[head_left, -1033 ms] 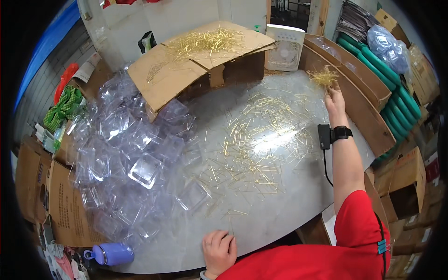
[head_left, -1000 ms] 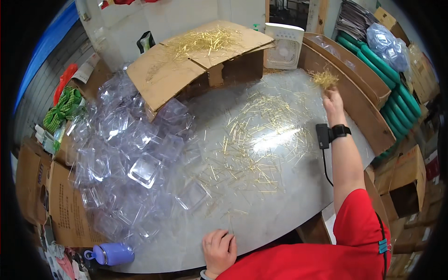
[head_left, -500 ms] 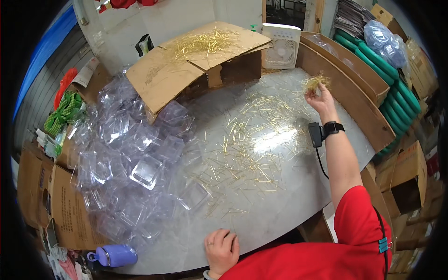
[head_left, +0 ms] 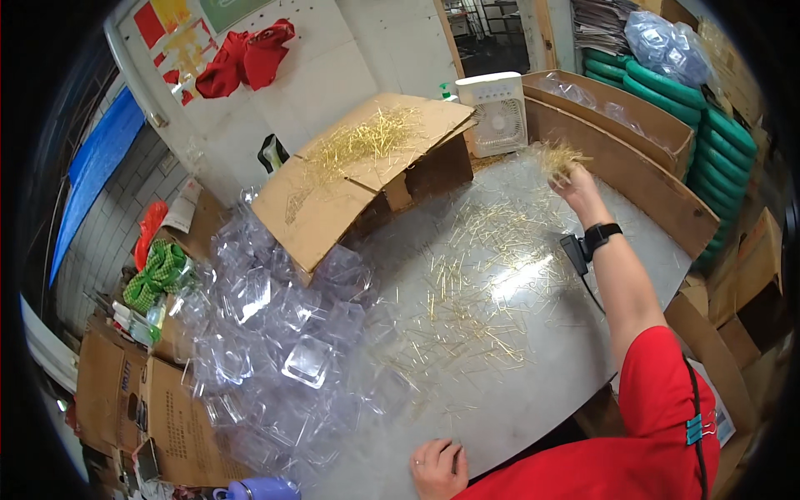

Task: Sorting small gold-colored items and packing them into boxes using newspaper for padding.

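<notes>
Raised over the far right of the grey table (head_left: 533,367), my right hand (head_left: 573,185) is closed around a bunch of thin gold wire pieces (head_left: 557,157). Their ends stick out past its fingers. Many more gold wire pieces (head_left: 479,333) lie loose across the table to the left of that arm. Down at the near edge rests my left hand (head_left: 439,469), fingers loosely bent and apart, with nothing seen in it. A pile of clear plastic boxes (head_left: 304,362) covers the left side of the table.
A cardboard box (head_left: 325,200) at the back bears a heap of gold wire (head_left: 371,137). Beside it stands a white fan (head_left: 502,117). Cardboard walls (head_left: 617,167) border the right edge, with green coiled tubes (head_left: 717,175) behind. A purple bottle (head_left: 262,490) is at lower left.
The view has tilted up, showing more of the wall and red cloth. My right hand still holds the wire bunch, now turned more knuckles-up. My left hand stays at the table's near edge.
</notes>
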